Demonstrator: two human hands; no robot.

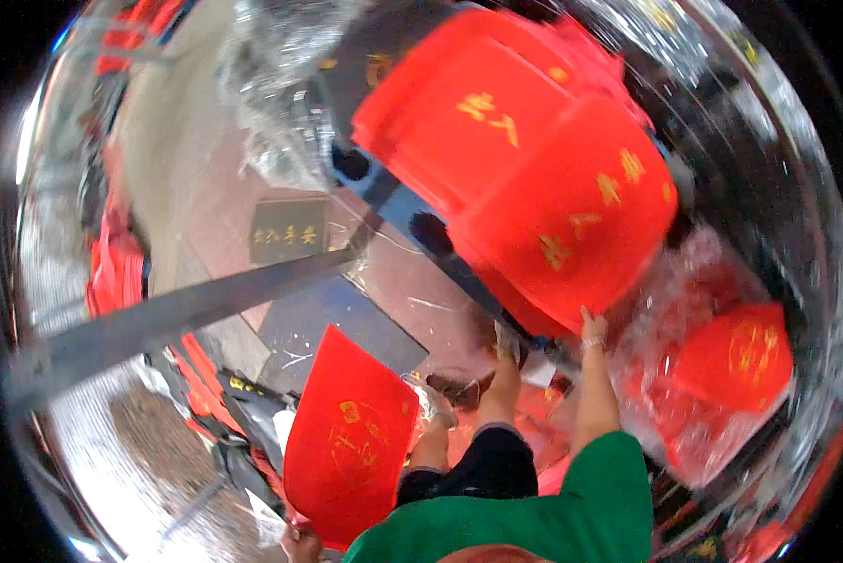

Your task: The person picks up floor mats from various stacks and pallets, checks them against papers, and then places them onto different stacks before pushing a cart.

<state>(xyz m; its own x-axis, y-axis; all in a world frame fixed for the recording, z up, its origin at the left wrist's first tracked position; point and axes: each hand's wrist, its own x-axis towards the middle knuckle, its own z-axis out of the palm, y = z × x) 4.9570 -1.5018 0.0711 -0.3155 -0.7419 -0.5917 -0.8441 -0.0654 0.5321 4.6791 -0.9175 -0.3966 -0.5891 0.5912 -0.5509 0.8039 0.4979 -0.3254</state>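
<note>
My left hand (pixel 299 542), at the lower edge, grips the near corner of a red door mat (pixel 346 422) with yellow lettering. That mat hangs beside my left leg. My right arm reaches forward, and my right hand (pixel 592 327) pinches the near edge of another red mat (pixel 572 225), the top one on a large pile. This mat's near part bulges and looks slightly blurred. A second red stack surface (pixel 478 103) with yellow characters lies beyond it, on the same pile.
A blue pallet (pixel 384 192) supports the pile. A grey metal bar (pixel 187 300) crosses the left side. Clear plastic wrap (pixel 290 113) lies at the far left, and a plastic-wrapped red bundle (pixel 722 375) sits at the right. Dark mats (pixel 288 232) lie on the floor.
</note>
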